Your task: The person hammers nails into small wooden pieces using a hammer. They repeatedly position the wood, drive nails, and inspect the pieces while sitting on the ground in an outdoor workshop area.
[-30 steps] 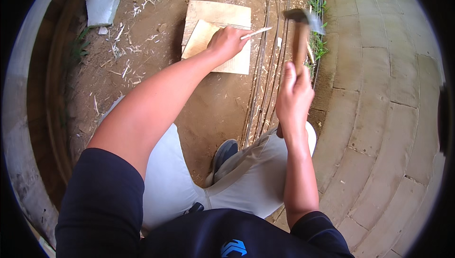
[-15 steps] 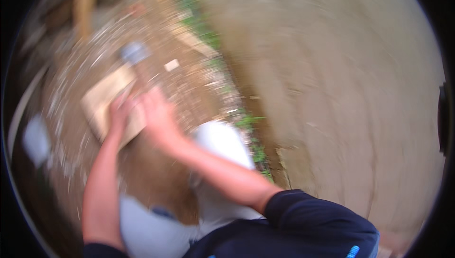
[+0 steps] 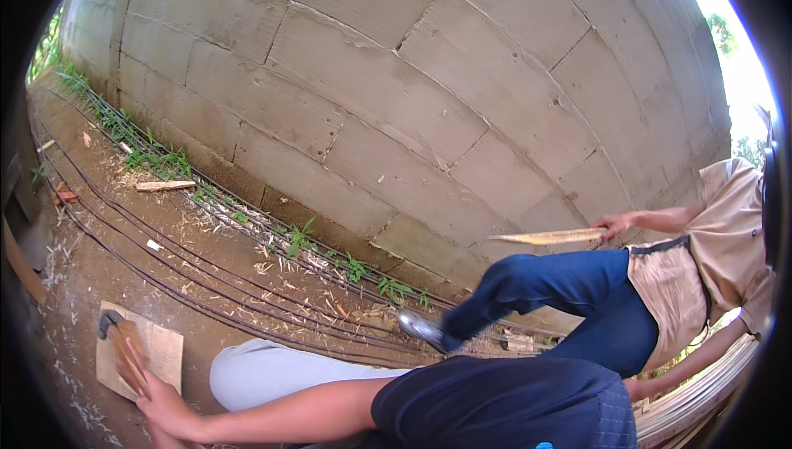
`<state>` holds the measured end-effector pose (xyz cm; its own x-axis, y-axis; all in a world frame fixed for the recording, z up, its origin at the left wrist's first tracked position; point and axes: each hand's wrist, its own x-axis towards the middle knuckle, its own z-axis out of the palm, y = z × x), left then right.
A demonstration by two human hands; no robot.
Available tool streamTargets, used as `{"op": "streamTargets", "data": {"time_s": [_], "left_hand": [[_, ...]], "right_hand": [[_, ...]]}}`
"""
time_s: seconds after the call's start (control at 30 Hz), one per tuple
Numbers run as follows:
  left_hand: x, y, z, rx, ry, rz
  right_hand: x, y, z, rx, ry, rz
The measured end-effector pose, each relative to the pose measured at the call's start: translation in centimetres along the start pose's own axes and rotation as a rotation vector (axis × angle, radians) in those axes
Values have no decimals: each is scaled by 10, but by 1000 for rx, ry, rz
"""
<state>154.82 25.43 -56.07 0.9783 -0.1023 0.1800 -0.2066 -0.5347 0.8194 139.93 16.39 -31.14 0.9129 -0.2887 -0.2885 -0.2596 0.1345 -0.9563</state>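
Note:
My right hand (image 3: 169, 409) is closed round the near end of a brown wooden piece (image 3: 130, 358), which slants up and away from me. At its far end sits a dark grey, curved part (image 3: 108, 322); I cannot make out exactly what kind of tool this is. Beneath it a square, light wooden board (image 3: 169, 350) lies on the dirt ground. A bit of my left hand (image 3: 158, 437) shows just below the right one, near the lower edge. Its fingers are hidden, so its grip is unclear.
Long dark cables (image 3: 177, 282) run along the ground beside a block wall (image 3: 371, 111). Wood shavings and a short wood offcut (image 3: 165, 186) lie about. At right, another person (image 3: 577, 292) in jeans holds a pale wooden strip (image 3: 544, 237), near a bundle of strips (image 3: 701, 395).
My view has swung right and up, bringing the wall and another person into sight. Both hands and the board now appear at the lower left. The earlier frame is blurred.

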Motion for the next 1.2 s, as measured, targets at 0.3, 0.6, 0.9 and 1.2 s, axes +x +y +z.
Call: {"op": "streamTargets", "data": {"time_s": [0.3, 0.6, 0.9, 1.2], "left_hand": [[3, 18, -13, -141, 11, -184], [-14, 119, -46, 34, -14, -278], [-27, 134, -43, 29, -10, -327], [-27, 141, -40, 57, 78, -198]], "right_hand": [[22, -73, -60, -255, -447, 43], [62, -79, -79, -312, -262, 155], [73, -96, -119, -634, -401, -126], [60, -79, -104, -1286, -375, -349]]}}
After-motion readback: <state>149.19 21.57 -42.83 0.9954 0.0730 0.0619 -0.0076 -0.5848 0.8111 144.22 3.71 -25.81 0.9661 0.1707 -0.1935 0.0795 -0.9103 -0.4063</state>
